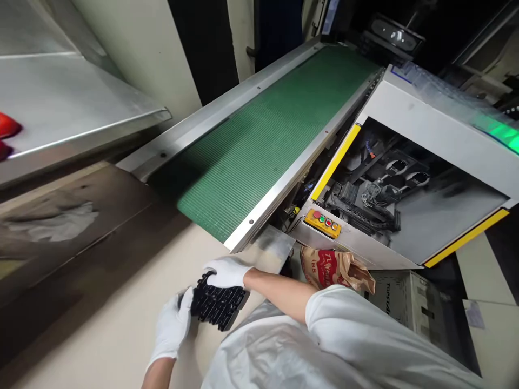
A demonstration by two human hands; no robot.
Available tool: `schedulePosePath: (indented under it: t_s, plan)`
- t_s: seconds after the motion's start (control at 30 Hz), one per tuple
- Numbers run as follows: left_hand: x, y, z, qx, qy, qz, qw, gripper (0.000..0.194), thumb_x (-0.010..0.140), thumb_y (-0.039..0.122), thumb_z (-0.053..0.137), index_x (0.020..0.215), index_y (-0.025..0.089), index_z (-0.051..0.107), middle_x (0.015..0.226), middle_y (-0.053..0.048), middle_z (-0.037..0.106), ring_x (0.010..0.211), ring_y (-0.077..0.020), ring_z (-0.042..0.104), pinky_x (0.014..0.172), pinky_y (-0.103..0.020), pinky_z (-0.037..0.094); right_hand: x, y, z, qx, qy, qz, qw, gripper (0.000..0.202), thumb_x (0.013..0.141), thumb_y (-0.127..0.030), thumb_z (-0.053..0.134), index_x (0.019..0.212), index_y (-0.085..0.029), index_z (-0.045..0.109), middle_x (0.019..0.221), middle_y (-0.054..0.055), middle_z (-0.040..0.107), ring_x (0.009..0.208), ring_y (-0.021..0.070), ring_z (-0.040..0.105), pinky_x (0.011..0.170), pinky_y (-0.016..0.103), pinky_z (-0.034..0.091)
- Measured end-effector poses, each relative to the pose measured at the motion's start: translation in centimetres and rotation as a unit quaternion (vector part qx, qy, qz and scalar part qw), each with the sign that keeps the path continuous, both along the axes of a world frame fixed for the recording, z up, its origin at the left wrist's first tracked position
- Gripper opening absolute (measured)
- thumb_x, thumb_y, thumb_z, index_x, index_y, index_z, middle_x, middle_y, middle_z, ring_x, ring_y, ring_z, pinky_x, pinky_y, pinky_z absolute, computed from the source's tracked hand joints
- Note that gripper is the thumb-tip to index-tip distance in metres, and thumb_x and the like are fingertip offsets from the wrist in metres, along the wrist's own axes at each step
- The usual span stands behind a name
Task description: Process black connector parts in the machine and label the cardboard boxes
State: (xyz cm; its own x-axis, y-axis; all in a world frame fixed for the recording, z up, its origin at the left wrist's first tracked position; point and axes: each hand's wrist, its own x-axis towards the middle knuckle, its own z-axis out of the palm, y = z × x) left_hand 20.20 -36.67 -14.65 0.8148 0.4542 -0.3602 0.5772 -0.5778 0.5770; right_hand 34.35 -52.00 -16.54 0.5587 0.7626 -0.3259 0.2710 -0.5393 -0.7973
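A block of black ribbed plastic parts (219, 303), set close together in rows, is on the pale work surface (162, 275) close to my body. My left hand (175, 323), in a white glove, closes on the block's left end, its thumb and fingers around the edge. From above, my right hand (227, 272), gloved too, grips the far edge with the thumb over the top. The fingertips under the parts are hidden.
A green conveyor belt (259, 146) with metal side rails runs away from the table. On the right stand a white machine (438, 113) with a yellow button box (323, 222), a brown paper sack (332, 267) and a grey crate (405, 302). A metal chute (81, 97) is at left.
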Motion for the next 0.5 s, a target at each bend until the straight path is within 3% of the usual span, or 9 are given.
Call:
schedulePosePath:
  t_s: [0.13,0.27,0.37,0.5]
  plan:
    - [-0.9,-0.2,0.4,-0.078,-0.038,0.157,0.984,0.056,0.091,0.064,0.041,0.111,0.021,0.071,0.102,-0.01,0.079,0.11,-0.0376,0.072,0.099,-0.057,0.057,-2.0,-6.1,-0.9,-0.004,0.005,-0.108,0.994,0.034,0.087,-0.039,0.065,0.118,-0.028,0.073,0.118,0.002,0.077,0.107,0.0235,0.071,0.096,0.032,0.053]
    - [-1.4,0.4,-0.4,-0.162,-0.032,0.254,0.953,0.058,0.092,0.062,0.043,0.125,0.022,0.069,0.124,-0.01,0.075,0.126,-0.0372,0.067,0.111,-0.058,0.052,-4.7,-12.6,-2.1,-0.003,0.014,-0.197,0.98,0.025,0.087,-0.023,0.062,0.107,-0.021,0.077,0.11,0.007,0.079,0.102,0.0229,0.073,0.093,0.03,0.053]
    - [-1.3,0.8,-0.7,-0.201,-0.024,0.283,0.938,0.063,0.09,0.061,0.048,0.132,0.017,0.065,0.138,-0.014,0.069,0.136,-0.0382,0.059,0.119,-0.055,0.046,-5.5,-14.5,-2.9,0.006,0.036,-0.24,0.97,0.022,0.087,-0.019,0.061,0.101,-0.018,0.078,0.102,0.007,0.08,0.094,0.0212,0.074,0.087,0.027,0.054]
    - [-1.3,0.8,-0.3,-0.18,-0.039,0.247,0.951,0.063,0.086,0.061,0.05,0.133,0.022,0.066,0.123,-0.011,0.076,0.126,-0.0403,0.066,0.109,-0.061,0.054,-4.7,-14.3,-4.0,0.028,0.072,-0.264,0.962,0.018,0.084,-0.014,0.063,0.092,-0.018,0.078,0.097,0.004,0.08,0.093,0.0195,0.074,0.085,0.025,0.053]
